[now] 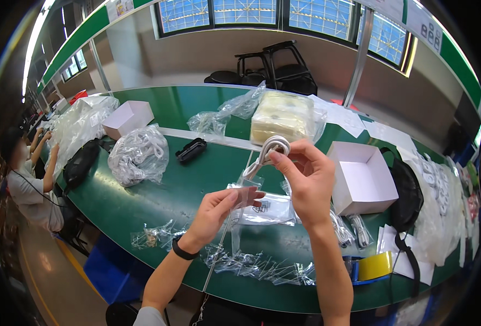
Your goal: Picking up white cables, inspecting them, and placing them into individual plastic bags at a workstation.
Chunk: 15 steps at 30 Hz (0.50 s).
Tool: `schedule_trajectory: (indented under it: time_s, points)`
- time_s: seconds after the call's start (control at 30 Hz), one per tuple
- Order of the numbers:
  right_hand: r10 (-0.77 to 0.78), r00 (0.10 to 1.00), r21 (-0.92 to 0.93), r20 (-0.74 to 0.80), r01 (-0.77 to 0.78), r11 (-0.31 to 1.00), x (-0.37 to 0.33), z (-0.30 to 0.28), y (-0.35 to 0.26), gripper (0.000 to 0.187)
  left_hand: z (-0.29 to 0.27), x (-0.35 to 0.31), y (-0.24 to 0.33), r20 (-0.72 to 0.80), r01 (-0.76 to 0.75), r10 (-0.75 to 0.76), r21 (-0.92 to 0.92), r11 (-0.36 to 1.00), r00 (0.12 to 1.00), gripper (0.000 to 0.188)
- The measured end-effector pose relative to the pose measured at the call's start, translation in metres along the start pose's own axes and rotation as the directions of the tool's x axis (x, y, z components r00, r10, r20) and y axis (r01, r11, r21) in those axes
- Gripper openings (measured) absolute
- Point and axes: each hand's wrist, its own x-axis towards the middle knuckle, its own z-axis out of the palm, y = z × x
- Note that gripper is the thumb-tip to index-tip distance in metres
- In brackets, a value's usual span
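Observation:
My right hand [311, 176] pinches a coiled white cable [274, 145] between thumb and fingers, above the middle of the table. Just left of it and lower, my left hand [216, 214] is closed on a small clear plastic bag [247, 183]. The lower end of the cable reaches down to the bag; whether it is inside is hard to tell. Beneath both hands lies a pile of flat clear bags [267, 211]. Several bundled cables [360, 231] rest beside my right forearm. Along the near edge are scattered small clear packets with thin metal pieces [262, 267].
An open white box [362, 182] stands right, near a black pouch [406, 190] and a yellow tape roll [375, 266]. A wrapped cream stack [284, 117] is behind. Left are a bag of white cables [138, 155], a black case [191, 150] and a seated person [31, 190].

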Motion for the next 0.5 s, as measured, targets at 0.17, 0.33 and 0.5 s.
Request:
schedule_trajectory:
  time_s: [0.17,0.33,0.5]
  points:
    - [0.079,0.997,-0.067,0.009,-0.078,0.995,-0.002,0.002,-0.001,0.011,-0.001,0.0,-0.002,0.017,-0.032,0.03,0.137,0.99,0.999,0.044]
    - [0.157,0.987,-0.085,0.025,-0.154,0.984,-0.002,0.002,-0.007,0.013,-0.003,-0.001,-0.005,0.016,-0.056,0.054,0.204,0.977,0.998,0.044]
    - [0.217,0.976,0.045,0.019,-0.217,0.975,-0.002,0.001,0.004,0.013,0.003,-0.001,-0.001,0.037,-0.06,0.052,0.232,0.971,0.998,0.044]
